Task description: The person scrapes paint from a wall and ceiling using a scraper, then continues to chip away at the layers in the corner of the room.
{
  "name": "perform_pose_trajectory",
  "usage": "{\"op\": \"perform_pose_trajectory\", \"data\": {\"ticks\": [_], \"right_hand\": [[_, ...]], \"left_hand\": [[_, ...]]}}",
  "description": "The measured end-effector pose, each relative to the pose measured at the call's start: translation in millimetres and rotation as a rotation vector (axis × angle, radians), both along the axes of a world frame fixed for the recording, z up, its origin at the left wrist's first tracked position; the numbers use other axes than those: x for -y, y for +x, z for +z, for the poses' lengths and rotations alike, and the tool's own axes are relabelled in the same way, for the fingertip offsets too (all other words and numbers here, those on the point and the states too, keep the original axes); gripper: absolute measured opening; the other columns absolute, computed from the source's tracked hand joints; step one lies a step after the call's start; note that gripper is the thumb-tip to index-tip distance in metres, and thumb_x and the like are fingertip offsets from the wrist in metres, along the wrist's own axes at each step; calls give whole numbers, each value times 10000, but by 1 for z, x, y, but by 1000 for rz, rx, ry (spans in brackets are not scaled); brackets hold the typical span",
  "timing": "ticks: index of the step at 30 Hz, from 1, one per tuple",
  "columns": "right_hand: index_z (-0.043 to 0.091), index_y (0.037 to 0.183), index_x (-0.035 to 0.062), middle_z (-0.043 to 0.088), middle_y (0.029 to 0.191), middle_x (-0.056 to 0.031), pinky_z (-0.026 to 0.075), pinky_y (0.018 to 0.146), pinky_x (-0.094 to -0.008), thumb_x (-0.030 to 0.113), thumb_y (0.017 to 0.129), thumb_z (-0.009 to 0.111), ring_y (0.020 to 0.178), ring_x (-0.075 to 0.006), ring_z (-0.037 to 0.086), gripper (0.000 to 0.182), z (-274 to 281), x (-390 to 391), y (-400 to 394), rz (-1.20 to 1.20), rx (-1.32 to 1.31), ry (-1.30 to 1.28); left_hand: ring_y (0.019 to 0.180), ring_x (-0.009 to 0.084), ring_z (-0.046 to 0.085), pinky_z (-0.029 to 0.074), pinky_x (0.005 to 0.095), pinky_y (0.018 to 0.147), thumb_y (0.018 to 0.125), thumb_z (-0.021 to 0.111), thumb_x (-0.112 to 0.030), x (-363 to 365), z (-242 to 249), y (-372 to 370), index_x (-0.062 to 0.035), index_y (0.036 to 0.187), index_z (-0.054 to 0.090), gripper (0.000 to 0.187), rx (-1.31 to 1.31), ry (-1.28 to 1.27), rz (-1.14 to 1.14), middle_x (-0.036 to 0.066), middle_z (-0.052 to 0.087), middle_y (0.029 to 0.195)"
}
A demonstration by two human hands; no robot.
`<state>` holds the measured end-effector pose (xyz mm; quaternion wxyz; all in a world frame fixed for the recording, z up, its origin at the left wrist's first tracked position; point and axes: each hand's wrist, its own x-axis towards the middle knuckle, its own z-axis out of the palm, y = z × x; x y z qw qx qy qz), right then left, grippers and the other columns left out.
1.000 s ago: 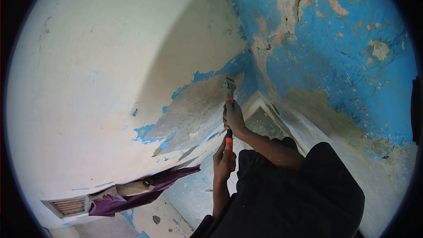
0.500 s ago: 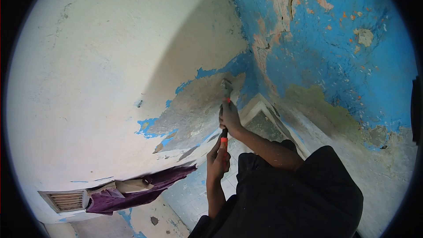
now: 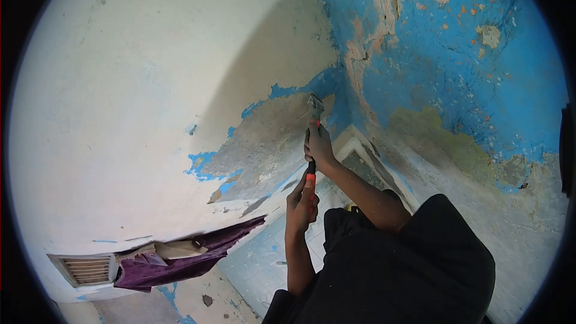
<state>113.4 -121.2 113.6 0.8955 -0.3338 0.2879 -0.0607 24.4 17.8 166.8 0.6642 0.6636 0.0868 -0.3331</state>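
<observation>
Both of my hands grip one long-handled scraper, with a red and black handle and a metal head (image 3: 315, 105). My right hand (image 3: 320, 146) is wrapped around the handle just below the head. Lower down, my left hand (image 3: 301, 205) closes on the red grip (image 3: 311, 185). The head is at the upper right part of a bare grey patch (image 3: 264, 138) on the left wall, just below a ragged strip of blue paint (image 3: 321, 84). Whether the blade's edge touches the wall is hard to tell.
On the right, a blue wall (image 3: 432, 66) shows peeling paint, cracks and a greenish patch (image 3: 429, 135). A ledge (image 3: 354, 144) runs into the corner. Purple cloth (image 3: 180, 267) hangs beside a slatted vent (image 3: 87, 269) at lower left. Pale floor tiles (image 3: 258, 264) lie below.
The scraper has slid slightly up and to the right along the wall, towards the blue strip. Both hands moved with it and kept their hold. The view shifted a little.
</observation>
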Motion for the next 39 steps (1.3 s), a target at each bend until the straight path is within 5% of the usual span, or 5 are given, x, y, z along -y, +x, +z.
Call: {"op": "perform_pose_trajectory", "data": {"ticks": [6,12,20,28,39], "right_hand": [[399,772,149,313,496,39,270,327,-263,492,966,455,348,-90,320,398,18,-21,-5,31,4,47],[416,811,136,354,508,29,297,314,-267,502,960,455,343,-97,364,396,-12,52,12,-90,3,-7],[384,816,143,325,490,46,279,317,-258,476,970,470,331,-82,321,377,-13,-19,-17,106,59,-51],[391,768,147,311,474,60,260,306,-254,454,986,448,321,-70,319,380,3,-2,-3,-58,21,-214],[403,758,151,304,466,55,261,307,-252,480,977,449,313,-68,298,398,24,-14,-8,13,49,27]], "left_hand": [[388,50,342,249,216,357,952,541,-400,-14,11,-3,-68,1396,442,563,86,24,-25,-24,433,580],[408,46,351,263,215,365,939,551,-445,45,-7,22,-71,1400,440,603,90,-5,-136,-29,437,597],[426,70,390,309,223,380,998,455,-353,-15,-48,-19,-53,1452,311,563,22,-154,-16,-7,462,615],[444,59,385,299,216,392,1003,457,-331,0,-31,2,-55,1452,329,543,87,-57,-84,-22,435,596],[418,52,381,283,214,378,986,489,-355,-12,14,-2,-42,1426,382,550,124,83,-107,-24,445,572]]}}
